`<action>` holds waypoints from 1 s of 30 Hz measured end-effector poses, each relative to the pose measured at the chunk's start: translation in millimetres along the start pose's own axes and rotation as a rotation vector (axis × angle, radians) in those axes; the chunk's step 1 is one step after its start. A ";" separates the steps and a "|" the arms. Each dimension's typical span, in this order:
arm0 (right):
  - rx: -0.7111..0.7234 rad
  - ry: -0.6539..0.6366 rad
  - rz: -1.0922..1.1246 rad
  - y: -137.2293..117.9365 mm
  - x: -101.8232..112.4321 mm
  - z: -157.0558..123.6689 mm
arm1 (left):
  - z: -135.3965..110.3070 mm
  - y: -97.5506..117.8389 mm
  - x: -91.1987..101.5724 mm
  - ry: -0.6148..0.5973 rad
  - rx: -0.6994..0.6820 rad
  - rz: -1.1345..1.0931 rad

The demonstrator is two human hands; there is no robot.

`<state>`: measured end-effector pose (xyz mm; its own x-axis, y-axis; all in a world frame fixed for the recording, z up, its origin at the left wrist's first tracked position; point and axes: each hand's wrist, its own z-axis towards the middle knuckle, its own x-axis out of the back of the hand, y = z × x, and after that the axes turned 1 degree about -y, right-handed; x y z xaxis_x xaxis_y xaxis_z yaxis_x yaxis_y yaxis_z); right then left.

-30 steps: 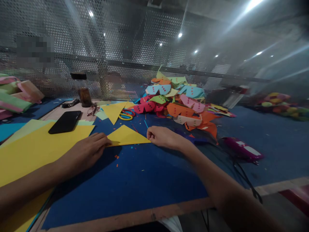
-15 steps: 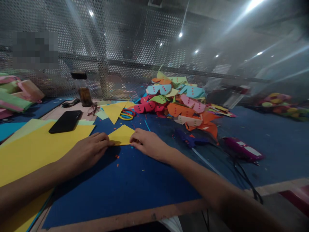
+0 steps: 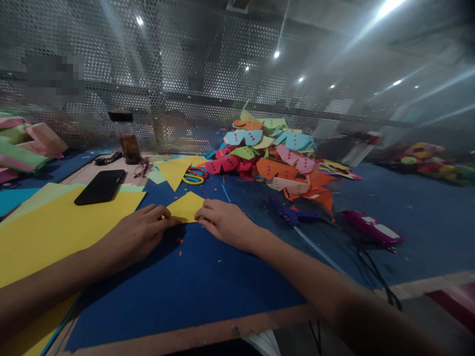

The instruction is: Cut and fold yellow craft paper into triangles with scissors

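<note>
A small folded piece of yellow paper (image 3: 185, 205), its peak pointing away from me, lies on the blue table top (image 3: 193, 287). The fingers of my left hand (image 3: 146, 227) pinch its near left corner. At its near right corner my right hand (image 3: 224, 220) grips the edge between thumb and fingers. Both hands partly cover the paper's lower corners. Just beyond it lie a yellow paper triangle (image 3: 174, 170) and scissors with red and yellow handles (image 3: 195, 176).
Large yellow sheets (image 3: 67, 227) lie at left with a black phone (image 3: 100, 187) on them. Behind stands a jar (image 3: 129, 141). A heap of coloured paper shapes (image 3: 274, 153) sits beyond my right hand. A blue glue gun (image 3: 293, 212) and purple corded device (image 3: 371, 228) lie at right.
My right hand has slid slightly left along the yellow paper's near edge. My left fingers have moved a little further right onto its corner.
</note>
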<state>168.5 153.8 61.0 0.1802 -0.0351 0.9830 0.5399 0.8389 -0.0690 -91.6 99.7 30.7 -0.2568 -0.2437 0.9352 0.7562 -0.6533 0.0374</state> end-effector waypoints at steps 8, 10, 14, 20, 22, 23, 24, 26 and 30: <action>0.110 -0.036 -0.186 -4.1 0.6 -0.5 | 1.2 4.3 -4.1 -0.013 -0.062 0.041; 0.140 -0.059 -0.219 -5.9 1.3 0.3 | 1.9 5.2 -3.3 -0.027 -0.070 0.058; 0.184 -0.080 -0.280 -9.5 3.0 1.7 | 3.0 7.4 -2.0 -0.041 -0.072 0.092; 0.186 -0.122 -0.274 -11.8 9.8 2.6 | 3.1 9.4 1.0 -0.037 -0.060 0.123; 0.165 -0.129 -0.259 -10.7 12.5 1.3 | 2.0 9.0 2.9 -0.028 -0.045 0.125; 0.149 -0.131 -0.254 -9.7 13.6 0.4 | 1.3 8.8 3.9 -0.023 -0.031 0.129; 0.132 -0.131 -0.250 -8.4 14.5 -0.6 | 0.5 8.6 4.9 -0.020 -0.019 0.133; 0.104 -0.124 -0.236 -5.3 15.0 -2.5 | -0.9 8.5 6.7 -0.018 -0.005 0.133; 0.093 -0.055 -0.161 1.7 11.0 -4.2 | -2.5 7.6 7.7 -0.014 -0.027 0.090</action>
<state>174.8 152.6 71.0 0.0506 -0.1454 0.9881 0.4792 0.8716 0.1037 -89.4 91.1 37.3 -0.1802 -0.2925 0.9392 0.7596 -0.6480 -0.0561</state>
